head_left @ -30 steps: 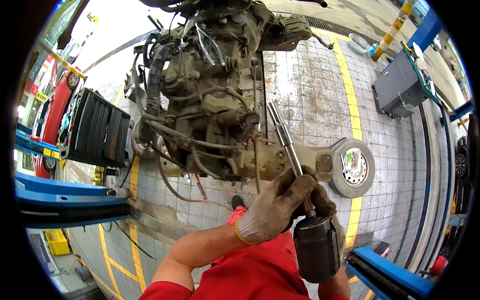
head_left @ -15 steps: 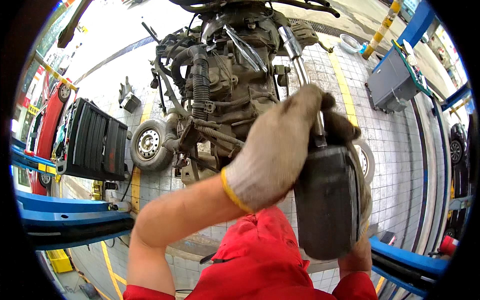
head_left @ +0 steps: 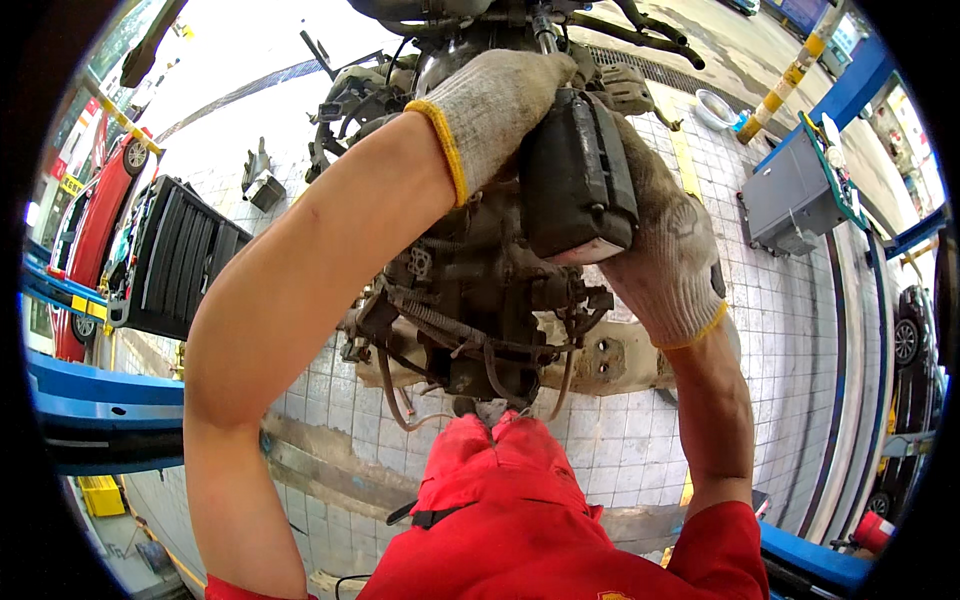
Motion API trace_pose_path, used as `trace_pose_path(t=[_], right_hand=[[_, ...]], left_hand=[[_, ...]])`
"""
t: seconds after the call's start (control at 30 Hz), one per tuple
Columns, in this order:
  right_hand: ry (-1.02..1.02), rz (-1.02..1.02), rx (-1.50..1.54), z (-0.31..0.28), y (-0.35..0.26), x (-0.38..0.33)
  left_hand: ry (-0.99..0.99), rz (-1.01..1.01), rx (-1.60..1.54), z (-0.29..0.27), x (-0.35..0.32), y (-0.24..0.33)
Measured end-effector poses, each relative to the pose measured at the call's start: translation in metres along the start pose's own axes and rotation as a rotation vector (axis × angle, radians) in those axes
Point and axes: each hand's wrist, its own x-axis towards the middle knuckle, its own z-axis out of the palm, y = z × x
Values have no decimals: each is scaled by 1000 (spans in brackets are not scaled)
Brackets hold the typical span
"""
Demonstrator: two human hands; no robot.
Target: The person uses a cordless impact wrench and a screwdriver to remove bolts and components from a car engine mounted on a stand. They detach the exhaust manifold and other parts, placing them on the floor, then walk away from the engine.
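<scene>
My right hand (head_left: 668,235), in a dirty knit glove, is wrapped around the handle side of a black cordless impact wrench (head_left: 572,185). My left hand (head_left: 510,100), gloved too, is closed at the wrench's front end, around the base of its metal extension bar (head_left: 546,32). The left fingertips are partly hidden. The bar points away from me into the far part of a greasy engine and gearbox assembly (head_left: 490,265); where its tip sits I cannot tell. Hoses and a corrugated wiring sleeve (head_left: 430,318) hang at the assembly's near end. My left forearm covers much of its left side.
At the left stand a black tool cabinet (head_left: 185,255) and a red car (head_left: 105,215). A grey tool cart (head_left: 790,205) and a white basin (head_left: 714,110) are at the right. Blue lift arms (head_left: 110,390) flank me. A yellow-and-black post (head_left: 790,75) rises at the far right.
Both hands have carried the impact wrench forward and leftward, over the assembly. The extension bar's far end now reaches in among the parts at the far end. My body has leaned in closer.
</scene>
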Motion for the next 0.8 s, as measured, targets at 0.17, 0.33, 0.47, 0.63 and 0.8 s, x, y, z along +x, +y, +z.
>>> trace_pose_path(t=[0.17,0.33,0.47,0.63,0.8], right_hand=[[32,15,-68,16,9,26],[70,96,-193,31,19,49],[36,178,-220,36,31,65],[45,221,-61,41,31,69],[121,96,-140,47,49,66]], left_hand=[[-25,-3,0,-9,28,0],[-31,-7,6,-16,57,7],[-84,47,49,-22,67,12],[-145,-34,-66,-31,93,1],[-94,-88,-126,-24,79,19]])
